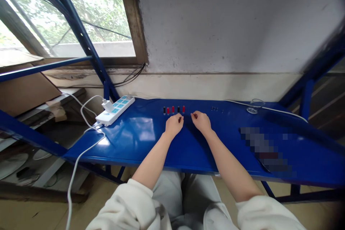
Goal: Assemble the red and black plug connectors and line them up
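A row of several small red and black cylinders stands on the blue table (151, 147), in front of my hands. Among them are a black cylinder (164, 110) at the left end and a red cylinder (183, 109) at the right end. My left hand (174, 125) is closed just on the near side of the row, fingertips pinched together. To its right, my right hand (201, 122) is closed too, its fingers curled inward. Whatever either hand may hold is too small or hidden to make out. A few tiny metal pieces (214, 109) lie beyond my right hand.
A white power strip (115, 110) with a plugged-in adapter sits at the left, its cable hanging over the front edge. A clear round container (252, 109) stands at the back right. A blurred dark flat item (261, 147) lies at the right. Blue frame posts flank the table.
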`<state>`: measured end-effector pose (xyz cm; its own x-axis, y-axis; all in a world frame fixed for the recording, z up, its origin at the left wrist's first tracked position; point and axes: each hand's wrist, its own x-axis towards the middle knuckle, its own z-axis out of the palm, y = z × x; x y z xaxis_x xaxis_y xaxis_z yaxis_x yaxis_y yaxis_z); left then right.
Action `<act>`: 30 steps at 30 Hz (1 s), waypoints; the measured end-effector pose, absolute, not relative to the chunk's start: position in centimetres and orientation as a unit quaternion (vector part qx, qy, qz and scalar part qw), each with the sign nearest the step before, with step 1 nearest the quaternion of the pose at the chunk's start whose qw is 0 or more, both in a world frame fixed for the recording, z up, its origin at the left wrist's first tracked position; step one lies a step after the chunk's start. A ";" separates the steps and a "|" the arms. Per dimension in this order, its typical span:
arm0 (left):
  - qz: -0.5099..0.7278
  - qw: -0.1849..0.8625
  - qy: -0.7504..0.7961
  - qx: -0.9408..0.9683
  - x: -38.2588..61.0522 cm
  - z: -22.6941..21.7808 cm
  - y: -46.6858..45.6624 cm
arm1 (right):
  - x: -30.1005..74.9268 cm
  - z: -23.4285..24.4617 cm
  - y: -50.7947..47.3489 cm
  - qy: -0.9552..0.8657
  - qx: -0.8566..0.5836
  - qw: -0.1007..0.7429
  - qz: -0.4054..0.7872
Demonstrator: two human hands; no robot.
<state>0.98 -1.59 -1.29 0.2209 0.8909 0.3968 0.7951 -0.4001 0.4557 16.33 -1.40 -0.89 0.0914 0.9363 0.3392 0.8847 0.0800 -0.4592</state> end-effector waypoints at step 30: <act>0.210 0.003 0.575 0.791 4.0 -0.4 1.8 | 16.4 -0.7 -1.3 -0.663 -0.668 0.336 0.039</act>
